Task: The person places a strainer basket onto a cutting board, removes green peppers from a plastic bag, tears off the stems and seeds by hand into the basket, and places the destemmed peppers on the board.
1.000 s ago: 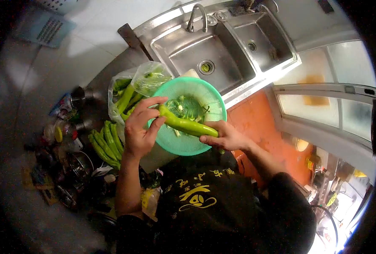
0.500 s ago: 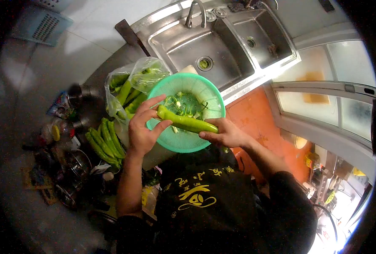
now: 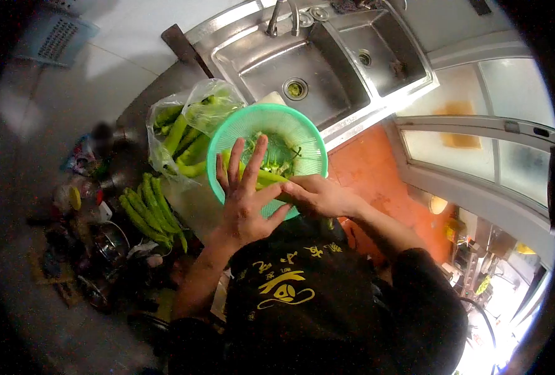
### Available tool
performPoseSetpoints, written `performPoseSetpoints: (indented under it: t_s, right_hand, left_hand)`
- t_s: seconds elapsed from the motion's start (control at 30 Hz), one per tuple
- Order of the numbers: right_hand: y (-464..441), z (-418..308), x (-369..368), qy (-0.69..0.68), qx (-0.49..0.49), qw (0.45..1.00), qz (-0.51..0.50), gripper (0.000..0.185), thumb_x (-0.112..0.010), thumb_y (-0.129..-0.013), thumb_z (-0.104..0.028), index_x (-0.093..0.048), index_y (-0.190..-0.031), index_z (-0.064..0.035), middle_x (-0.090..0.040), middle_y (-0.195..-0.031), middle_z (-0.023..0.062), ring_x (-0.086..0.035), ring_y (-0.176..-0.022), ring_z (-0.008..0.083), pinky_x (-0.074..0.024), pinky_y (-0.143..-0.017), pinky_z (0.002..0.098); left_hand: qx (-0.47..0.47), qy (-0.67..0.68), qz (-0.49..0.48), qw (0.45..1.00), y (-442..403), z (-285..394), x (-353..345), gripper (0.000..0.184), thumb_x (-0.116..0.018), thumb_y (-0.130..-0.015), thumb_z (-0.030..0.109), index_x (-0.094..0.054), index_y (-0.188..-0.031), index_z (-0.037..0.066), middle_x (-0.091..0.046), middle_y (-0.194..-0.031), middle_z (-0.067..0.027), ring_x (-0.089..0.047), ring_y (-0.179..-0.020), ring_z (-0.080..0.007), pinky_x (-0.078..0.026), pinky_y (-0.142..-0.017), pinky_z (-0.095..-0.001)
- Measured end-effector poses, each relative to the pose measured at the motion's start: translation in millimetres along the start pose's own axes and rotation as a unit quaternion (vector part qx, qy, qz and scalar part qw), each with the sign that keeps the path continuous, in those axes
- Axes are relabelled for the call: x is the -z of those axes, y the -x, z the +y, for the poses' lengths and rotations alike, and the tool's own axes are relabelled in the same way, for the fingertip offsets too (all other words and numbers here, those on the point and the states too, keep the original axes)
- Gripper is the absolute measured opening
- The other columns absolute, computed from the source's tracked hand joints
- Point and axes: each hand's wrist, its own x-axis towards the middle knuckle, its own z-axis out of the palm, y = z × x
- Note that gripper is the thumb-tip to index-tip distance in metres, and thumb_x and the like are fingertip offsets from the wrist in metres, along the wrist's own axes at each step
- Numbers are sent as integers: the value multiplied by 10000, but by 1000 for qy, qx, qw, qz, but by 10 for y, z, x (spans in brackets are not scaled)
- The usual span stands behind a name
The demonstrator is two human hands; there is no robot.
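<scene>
Green pepper (image 3: 272, 177) in right hand (image 3: 320, 196); left hand (image 3: 246, 209) now splayed.

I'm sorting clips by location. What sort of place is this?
Most likely a kitchen: there is a double-basin metal sink with a tap, a green colander holding green trimmings, and a plastic bag of green peppers.
</scene>
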Motion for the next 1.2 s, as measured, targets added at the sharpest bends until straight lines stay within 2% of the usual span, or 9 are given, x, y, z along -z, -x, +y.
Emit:
performPoseSetpoints:
  t_s: [0.03, 0.13, 0.33, 0.4, 0.5, 0.6, 0.83, 1.0, 1.2]
  right_hand:
    - [-19, 5, 9, -54, -49, 997, -31, 648, -390, -1047, -569, -652, -1197, 4, -611, -751, 51, -555, -675, 154, -449, -595, 332]
    - [-6, -49, 16, -117, -95, 988, 16, 695, -371, -1040, -599, -657, -1160, 23, -587, -746, 36, -543, -668, 139, -446, -586, 316]
    - [26, -135, 92, -91, -129, 987, 41, 708, -348, -1040, -611, -653, -1113, 24, -581, -738, 62, -568, -670, 157, -476, -607, 323]
    - [16, -145, 116, -79, -111, 990, 18, 686, -345, -1046, -597, -653, -1116, 12, -585, -740, 67, -576, -671, 160, -485, -617, 322]
    - [0, -118, 109, 14, -42, 999, 30, 650, -342, -1057, -570, -648, -1112, 0, -577, -728, 75, -577, -668, 157, -488, -623, 324]
    - [-5, -70, 78, 89, 2, 995, 43, 615, -343, -1066, -539, -639, -1104, -1, -592, -726, 94, -590, -671, 173, -489, -627, 355]
    - [10, -58, 217, 82, -71, 994, -5, 535, -386, -1070, -471, -650, -1028, -7, -662, -762, 183, -647, -692, 341, -492, -666, 472]
    - [47, 34, 218, 218, 66, 973, 43, 458, -435, -1054, -430, -623, -954, -25, -609, -718, 228, -627, -706, 414, -485, -665, 501]
    - [38, 147, 179, 324, 86, 940, 70, 421, -485, -1031, -424, -603, -924, -34, -593, -674, 229, -610, -685, 455, -466, -637, 543]
  left_hand:
    - [14, 12, 33, 999, -13, -25, -58, 228, -788, -739, 298, -747, -890, 132, -230, -1630, -210, -105, -1501, -472, 26, -1168, -642]
    - [29, 47, 37, 998, -23, -45, -35, 174, -757, -781, 278, -758, -874, 131, -232, -1629, -214, -106, -1495, -486, -12, -1183, -614]
    - [96, 20, 170, 981, 25, -395, -78, 105, -713, -843, 162, -764, -869, 75, -266, -1616, -216, -156, -1473, -508, -137, -1191, -570]
    - [148, 97, 199, 964, 39, -515, -163, 97, -713, -832, 87, -753, -898, 28, -289, -1606, -211, -336, -1430, -418, -313, -1140, -494]
    - [196, 237, 202, 930, 68, -570, -280, 170, -661, -841, 14, -744, -989, 14, -364, -1550, -208, -521, -1316, -297, -459, -1025, -366]
    - [269, 423, 167, 849, 151, -621, -339, 226, -615, -838, -12, -729, -1033, -4, -440, -1452, -189, -542, -1276, -277, -481, -990, -341]
    - [226, 289, 23, 930, 197, -694, -159, 235, -587, -842, 1, -697, -1047, -35, -480, -1290, -156, -570, -1185, -273, -535, -886, -334]
    - [155, 171, -74, 970, 149, -667, -88, 250, -598, -876, 71, -670, -1104, -5, -441, -1297, -186, -532, -1220, -352, -545, -868, -380]
    - [188, 235, -193, 934, 219, -812, -129, 361, -632, -940, 188, -597, -1265, 37, -361, -1417, -220, -472, -1285, -414, -443, -1040, -459]
